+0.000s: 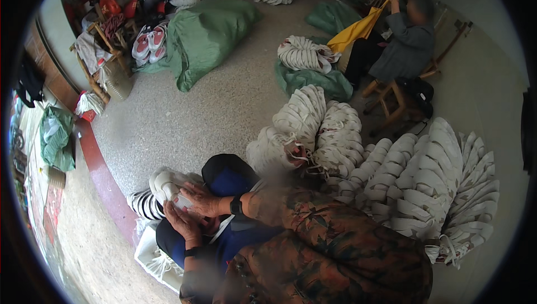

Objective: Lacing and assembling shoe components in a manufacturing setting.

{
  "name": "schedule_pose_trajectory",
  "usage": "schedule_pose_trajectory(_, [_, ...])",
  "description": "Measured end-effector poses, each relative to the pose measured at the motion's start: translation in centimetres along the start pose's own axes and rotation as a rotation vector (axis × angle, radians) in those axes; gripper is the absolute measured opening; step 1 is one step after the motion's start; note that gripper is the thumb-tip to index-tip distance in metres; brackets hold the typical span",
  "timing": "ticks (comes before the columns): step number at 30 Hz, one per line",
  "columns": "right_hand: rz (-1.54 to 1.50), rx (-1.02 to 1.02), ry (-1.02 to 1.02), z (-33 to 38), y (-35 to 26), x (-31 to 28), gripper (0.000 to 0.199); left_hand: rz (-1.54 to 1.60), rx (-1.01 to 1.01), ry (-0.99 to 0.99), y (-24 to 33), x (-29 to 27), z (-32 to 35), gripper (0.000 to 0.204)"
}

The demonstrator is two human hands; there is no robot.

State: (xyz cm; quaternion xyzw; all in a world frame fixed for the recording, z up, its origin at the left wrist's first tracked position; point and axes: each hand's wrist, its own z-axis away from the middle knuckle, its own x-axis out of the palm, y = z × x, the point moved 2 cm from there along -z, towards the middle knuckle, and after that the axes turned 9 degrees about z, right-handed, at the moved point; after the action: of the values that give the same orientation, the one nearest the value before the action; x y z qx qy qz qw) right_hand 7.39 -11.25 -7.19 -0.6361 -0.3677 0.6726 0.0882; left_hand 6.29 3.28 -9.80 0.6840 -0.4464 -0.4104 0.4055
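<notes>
Over my lap, both hands are on a white, padded-looking shoe piece (184,202) with pinkish-red patches, probably a shoe upper. My left hand (183,224) grips its near edge, fingers bent. My right hand (202,200), a dark watch on its wrist, presses on it from the right, with thumb and fingers against the surface. The fingers hide part of the piece, and any small tool between them cannot be made out. Just beyond, a rounded white piece (163,185) lies against a row of striped white pieces (144,205). A white bag (154,256) with pale cords sits beside my left leg.
Large bundles of nested white shoe uppers (414,175) stand to my right, others (305,119) ahead. A green sack (212,29) lies on the speckled floor (162,119). A seated person (403,46) at the far right holds a yellow cloth (358,28). Another person sits far left.
</notes>
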Motion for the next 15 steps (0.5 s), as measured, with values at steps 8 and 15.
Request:
schedule_pose_trajectory(8, [0.033, 0.034, -0.011, 0.4, 0.9, 0.7, 0.073, -0.102, 0.043, -0.07, -0.7, 0.7, 0.1, 0.036])
schedule_pose_trajectory(15, [-0.01, 0.104, -0.039, 0.5, -0.1, 1.1, 0.075, -0.026, -0.035, -0.03, -0.7, 0.2, 0.6, 0.033])
